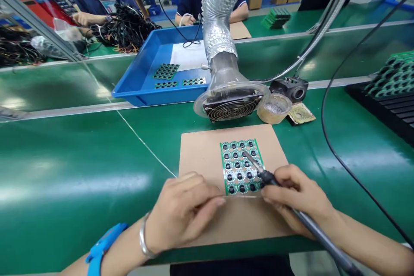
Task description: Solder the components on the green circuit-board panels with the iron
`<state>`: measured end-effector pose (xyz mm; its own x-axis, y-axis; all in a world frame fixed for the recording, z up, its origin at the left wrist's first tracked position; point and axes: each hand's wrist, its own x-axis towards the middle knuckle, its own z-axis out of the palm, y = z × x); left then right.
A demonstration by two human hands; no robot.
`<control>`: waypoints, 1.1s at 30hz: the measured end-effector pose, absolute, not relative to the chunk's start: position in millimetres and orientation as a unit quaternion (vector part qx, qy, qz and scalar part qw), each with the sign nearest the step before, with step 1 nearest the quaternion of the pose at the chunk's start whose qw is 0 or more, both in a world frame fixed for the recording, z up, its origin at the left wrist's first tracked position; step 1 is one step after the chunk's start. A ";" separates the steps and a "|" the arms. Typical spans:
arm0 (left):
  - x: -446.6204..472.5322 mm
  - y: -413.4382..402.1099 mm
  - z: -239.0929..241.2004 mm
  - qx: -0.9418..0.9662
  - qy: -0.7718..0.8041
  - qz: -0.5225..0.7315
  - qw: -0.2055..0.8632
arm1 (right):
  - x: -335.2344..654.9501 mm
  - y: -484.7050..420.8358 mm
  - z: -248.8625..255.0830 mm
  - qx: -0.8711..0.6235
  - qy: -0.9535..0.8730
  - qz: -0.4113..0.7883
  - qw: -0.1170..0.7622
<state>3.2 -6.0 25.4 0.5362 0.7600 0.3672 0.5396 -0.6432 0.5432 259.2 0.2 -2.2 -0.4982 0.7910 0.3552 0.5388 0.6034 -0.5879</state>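
A green panel of small round circuit boards (239, 170), each with a black part on it, lies on a sheet of brown cardboard (200, 151). My right hand (299, 198) grips a soldering iron (268, 177), whose tip is over the panel's upper right part; whether it touches is unclear. At the panel's lower left corner, my left hand (189, 209) is closed, thumb and forefinger pinched together. A thin pale strand of solder wire (142, 141) runs across the bench into this hand. Along the panel's near edge, a thin pale line stretches between both hands.
Beyond the cardboard hangs a fume extractor hood (233, 103) on a foil duct. Beside it stand a round tub (274, 108), a sponge (300, 113) and an iron holder (289, 89). A blue tray (132, 90) holds more panels. A black cable (336, 151) loops at right.
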 end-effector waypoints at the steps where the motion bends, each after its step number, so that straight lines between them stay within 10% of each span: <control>1: -1.6 -5.2 22.0 0.854 0.376 0.304 0.190 | 259.6 4.2 -2.9 -0.393 -0.832 0.207 0.334; 11: -7.5 -25.1 -3.1 0.852 0.355 0.359 0.138 | 261.1 10.5 -27.8 -0.464 -0.629 0.417 0.465; 33: -9.8 -25.0 -1.0 0.851 0.380 0.349 0.101 | 256.9 16.0 -15.8 -0.475 -0.716 0.315 0.403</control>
